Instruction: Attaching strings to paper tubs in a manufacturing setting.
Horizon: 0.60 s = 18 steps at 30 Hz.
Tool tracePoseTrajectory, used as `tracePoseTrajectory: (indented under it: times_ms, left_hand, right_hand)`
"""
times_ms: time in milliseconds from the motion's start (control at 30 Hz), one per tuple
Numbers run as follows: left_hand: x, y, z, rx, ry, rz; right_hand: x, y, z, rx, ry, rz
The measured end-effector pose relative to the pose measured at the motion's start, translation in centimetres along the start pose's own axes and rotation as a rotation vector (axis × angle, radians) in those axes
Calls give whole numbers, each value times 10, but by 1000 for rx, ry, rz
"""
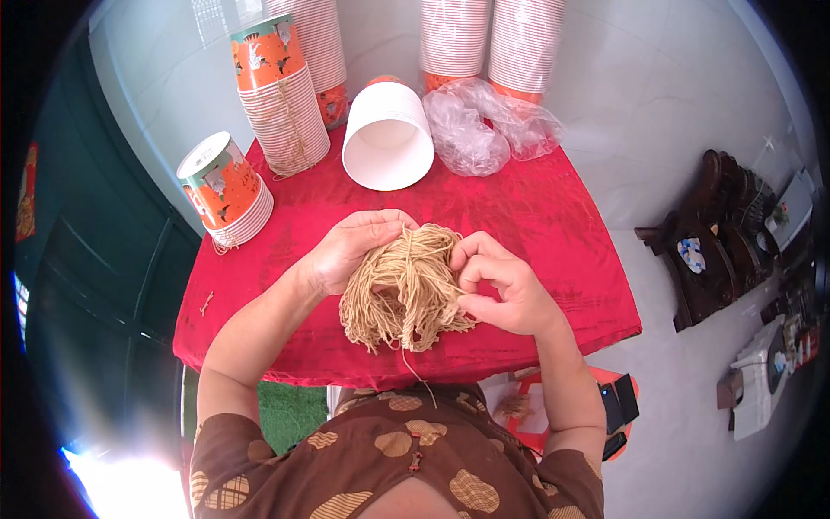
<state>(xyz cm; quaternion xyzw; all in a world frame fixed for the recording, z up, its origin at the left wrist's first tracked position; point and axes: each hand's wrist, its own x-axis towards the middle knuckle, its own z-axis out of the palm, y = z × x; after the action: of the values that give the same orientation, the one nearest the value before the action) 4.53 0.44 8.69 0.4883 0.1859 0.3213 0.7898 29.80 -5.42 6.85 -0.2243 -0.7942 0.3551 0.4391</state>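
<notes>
Standing at the left of a red cloth-covered table (545, 212), a short stack of orange-and-green paper tubs (226, 192) comes first; then the left hand (353, 246) grips the upper left of a loose tan twine bundle (406, 281) near the table's near edge, the right hand (510, 290) pinching its right side

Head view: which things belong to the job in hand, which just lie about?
In the job:
looped tan string bundle, in the left hand and right hand
red tablecloth beneath
probably the tall orange-and-green paper cup stack, tan string on it

Likely just lying about:
crumpled clear plastic bag
carved dark wooden bench
</notes>
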Motion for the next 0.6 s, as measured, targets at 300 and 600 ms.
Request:
tracePoseTrajectory:
  times_ms: [300,600]
  left_hand:
    - [6,0,4,47,41,-36]
    - [7,-1,-3,19,86,29]
  right_hand:
    - [9,9,14,31,194,-70]
    - [5,0,27,-467,159,-28]
